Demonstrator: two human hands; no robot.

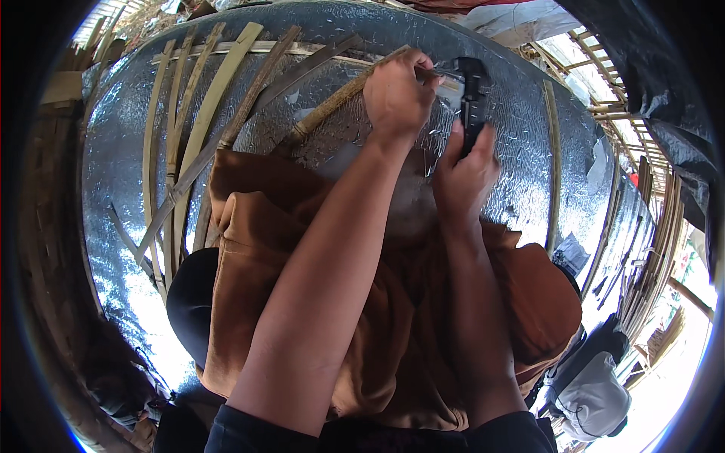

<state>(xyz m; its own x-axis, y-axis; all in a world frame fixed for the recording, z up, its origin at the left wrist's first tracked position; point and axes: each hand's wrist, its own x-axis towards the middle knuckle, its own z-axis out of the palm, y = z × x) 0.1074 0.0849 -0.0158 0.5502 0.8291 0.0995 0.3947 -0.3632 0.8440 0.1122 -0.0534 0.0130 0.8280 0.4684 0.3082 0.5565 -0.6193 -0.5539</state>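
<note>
My right hand (470, 170) is wrapped round the handle of a black hammer-like tool (473, 102), which stands roughly upright with its wide head at the far end. Close by on the left, my left hand (398, 90) is closed, its fingertips pinching something thin and pale beside the tool's head. Blur hides what that thin piece is. A round bamboo pole (325, 112) slants up from my lap and passes behind my left hand; I cannot tell whether the hand touches it. Brown cloth (302, 241) covers my lap beneath both forearms.
Several split bamboo strips (219, 87) lie crossed on the left over a shiny silver sheet (521, 174). One more strip (553, 151) lies at the right. Bundled bamboo slats (653, 253) line the far right, near a grey-white bag (596, 396). Black plastic sheeting (664, 75) hangs at upper right.
</note>
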